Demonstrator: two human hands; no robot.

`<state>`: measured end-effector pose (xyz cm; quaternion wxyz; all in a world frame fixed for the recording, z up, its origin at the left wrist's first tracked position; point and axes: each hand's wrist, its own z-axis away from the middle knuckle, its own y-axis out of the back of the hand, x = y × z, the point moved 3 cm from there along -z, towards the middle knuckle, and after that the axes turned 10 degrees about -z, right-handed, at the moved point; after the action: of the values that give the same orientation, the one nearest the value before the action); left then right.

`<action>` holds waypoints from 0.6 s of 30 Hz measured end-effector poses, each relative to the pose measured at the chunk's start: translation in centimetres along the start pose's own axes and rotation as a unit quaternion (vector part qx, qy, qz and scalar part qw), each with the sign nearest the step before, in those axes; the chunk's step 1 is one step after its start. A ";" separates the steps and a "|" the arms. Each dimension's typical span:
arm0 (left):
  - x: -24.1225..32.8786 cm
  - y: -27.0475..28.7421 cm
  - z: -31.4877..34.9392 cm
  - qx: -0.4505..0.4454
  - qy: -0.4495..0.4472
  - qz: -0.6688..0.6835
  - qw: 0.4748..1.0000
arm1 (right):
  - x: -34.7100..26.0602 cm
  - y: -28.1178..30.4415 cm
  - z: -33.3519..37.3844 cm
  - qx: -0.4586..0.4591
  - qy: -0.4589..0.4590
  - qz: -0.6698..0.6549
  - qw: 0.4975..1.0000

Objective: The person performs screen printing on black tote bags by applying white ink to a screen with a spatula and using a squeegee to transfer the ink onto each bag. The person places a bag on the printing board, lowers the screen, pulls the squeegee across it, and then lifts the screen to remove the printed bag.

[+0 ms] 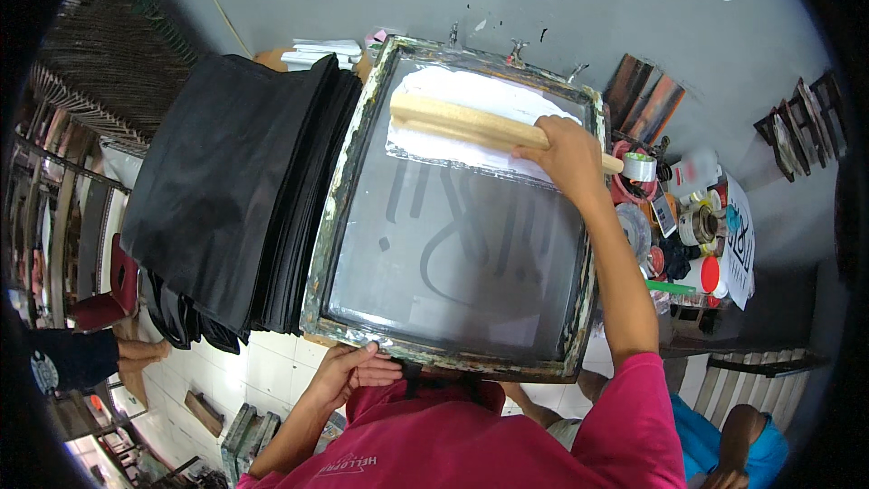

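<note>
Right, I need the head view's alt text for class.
The right hand grips a wooden squeegee over white ink on a framed printing screen; the left hand is at the frame's near edge. Stacked black fabric lies to its left.

mesh [380,294], near half: open to pass | far half: squeegee [462,123] across | left: black stack [231,190] | right: crowded jars [695,226]

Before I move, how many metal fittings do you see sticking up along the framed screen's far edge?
3. Along the framed screen: a left fitting, a middle fitting and a right fitting near the corner. Others could be hidden behind the frame.
</note>
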<state>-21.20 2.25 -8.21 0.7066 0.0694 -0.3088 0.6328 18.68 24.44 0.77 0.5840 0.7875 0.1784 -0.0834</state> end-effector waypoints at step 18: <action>12.7 -0.7 2.9 0.020 -0.209 -0.260 0.943 | 4.4 -1.7 -10.0 -0.070 -0.024 0.031 0.997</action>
<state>-21.47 11.54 1.04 0.7644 0.2919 -0.4084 0.4046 21.31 35.13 0.83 0.6440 0.7478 0.1449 -0.0712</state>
